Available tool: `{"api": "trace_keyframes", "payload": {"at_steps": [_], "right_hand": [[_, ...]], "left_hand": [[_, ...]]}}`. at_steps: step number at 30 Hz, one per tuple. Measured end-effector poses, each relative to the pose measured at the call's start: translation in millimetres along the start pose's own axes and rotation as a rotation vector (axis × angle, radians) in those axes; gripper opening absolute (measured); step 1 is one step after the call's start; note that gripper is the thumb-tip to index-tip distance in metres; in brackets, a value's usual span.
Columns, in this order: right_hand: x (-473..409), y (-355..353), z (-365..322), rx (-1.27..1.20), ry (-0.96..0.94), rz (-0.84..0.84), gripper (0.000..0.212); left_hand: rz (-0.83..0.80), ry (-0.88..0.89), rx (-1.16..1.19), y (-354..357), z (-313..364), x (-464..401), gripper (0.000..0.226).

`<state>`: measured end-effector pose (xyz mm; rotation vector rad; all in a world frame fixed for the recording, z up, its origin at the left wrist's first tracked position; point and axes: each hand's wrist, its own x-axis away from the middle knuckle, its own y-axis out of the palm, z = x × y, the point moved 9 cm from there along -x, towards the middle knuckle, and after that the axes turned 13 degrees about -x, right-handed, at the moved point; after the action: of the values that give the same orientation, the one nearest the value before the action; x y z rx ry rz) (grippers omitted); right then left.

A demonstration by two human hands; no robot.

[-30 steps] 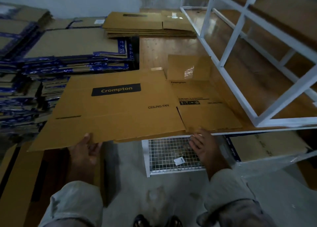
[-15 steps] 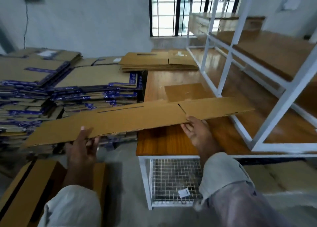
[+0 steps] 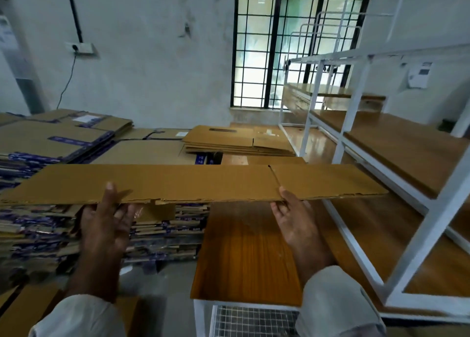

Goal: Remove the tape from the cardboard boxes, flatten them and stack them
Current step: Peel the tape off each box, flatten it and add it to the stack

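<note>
A flattened cardboard box [image 3: 193,182] is held almost level at chest height, its near edge facing the camera. The left hand [image 3: 106,222] grips that edge near the left part, thumb lying on top and the fingers curled under the board. The right hand [image 3: 296,217] pinches the same edge further right, just below a slit between two flaps, thumb on top and fingers beneath.

Below the board a wooden tabletop [image 3: 244,247] runs away from the camera toward the window, orange-brown with a visible grain, set on a white frame with a wire mesh panel [image 3: 251,321] under its near end. At its far end lies a stack of flattened boxes [image 3: 236,141], brown and neatly squared. To the left stand tall piles of flattened cartons with blue printing [image 3: 50,163], their edges ragged, reaching about the height of the tabletop.

On the right a white metal rack [image 3: 356,123] carries wooden shelves at several levels. The back wall [image 3: 152,57] is pale and stained, with a socket and a cable hanging down on the left. A barred window [image 3: 277,44] lets in daylight. The floor [image 3: 157,280] between table and piles is grey concrete.
</note>
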<state>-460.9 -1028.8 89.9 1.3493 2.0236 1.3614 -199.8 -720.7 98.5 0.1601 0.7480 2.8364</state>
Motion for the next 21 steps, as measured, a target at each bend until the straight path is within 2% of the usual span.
{"api": "trace_keyframes", "payload": {"at_steps": [5, 8, 11, 14, 16, 21], "right_hand": [[-37.6, 15.7, 27.8, 0.035, -0.018, 0.033, 0.054], [-68.4, 25.0, 51.8, 0.043, -0.029, 0.073, 0.055], [-104.1, 41.0, 81.6, 0.024, -0.045, 0.106, 0.051], [-138.9, 69.3, 114.5, 0.002, -0.078, 0.117, 0.039], [-162.2, 89.4, 134.7, 0.003, -0.100, 0.130, 0.035], [-219.9, 136.4, 174.7, -0.031, -0.142, 0.119, 0.055]], "left_hand": [[-0.087, -0.055, 0.034, 22.4, -5.9, -57.4, 0.090], [-0.104, -0.104, -0.013, 25.6, -19.6, -117.6, 0.079], [-0.100, -0.142, -0.051, 29.1, -32.4, -180.9, 0.074], [-0.105, -0.164, -0.047, 38.0, -32.9, -239.1, 0.078], [-0.099, -0.170, -0.057, 41.3, -29.0, -279.8, 0.065], [-0.150, -0.175, -0.092, 62.7, -14.8, -366.4, 0.057]]}}
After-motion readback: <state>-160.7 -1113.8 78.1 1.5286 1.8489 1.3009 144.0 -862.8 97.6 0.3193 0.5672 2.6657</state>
